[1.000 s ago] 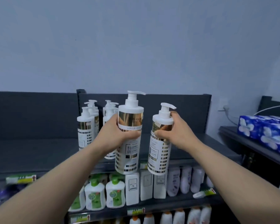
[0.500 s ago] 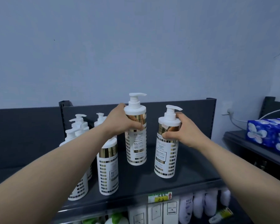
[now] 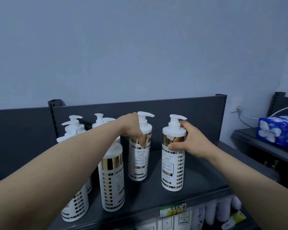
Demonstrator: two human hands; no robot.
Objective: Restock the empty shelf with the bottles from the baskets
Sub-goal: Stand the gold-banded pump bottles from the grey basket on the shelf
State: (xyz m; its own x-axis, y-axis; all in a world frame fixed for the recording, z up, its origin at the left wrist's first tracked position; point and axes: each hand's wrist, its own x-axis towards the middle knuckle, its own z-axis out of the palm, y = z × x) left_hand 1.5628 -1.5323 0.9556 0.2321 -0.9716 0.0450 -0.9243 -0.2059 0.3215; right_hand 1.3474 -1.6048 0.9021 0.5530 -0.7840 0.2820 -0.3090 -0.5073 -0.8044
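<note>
Two white pump bottles with gold bands stand upright on the dark top shelf (image 3: 198, 178). My left hand (image 3: 131, 127) grips the shoulder of the left bottle (image 3: 139, 161), further back on the shelf. My right hand (image 3: 192, 143) holds the gold band of the right bottle (image 3: 173, 170), which stands nearer the front edge. Several matching bottles (image 3: 112, 183) stand in rows to the left, partly hidden behind my left forearm.
The shelf's dark back panel (image 3: 181, 110) rises behind the bottles. A lower shelf with white bottles (image 3: 211, 211) shows under the front edge. A blue tissue pack (image 3: 276, 130) lies on another shelf at right, by a wall socket and white cable.
Both hands carried their bottles up from in front of the lower shelves and set them down on the top shelf. The view has moved closer to the shelf.
</note>
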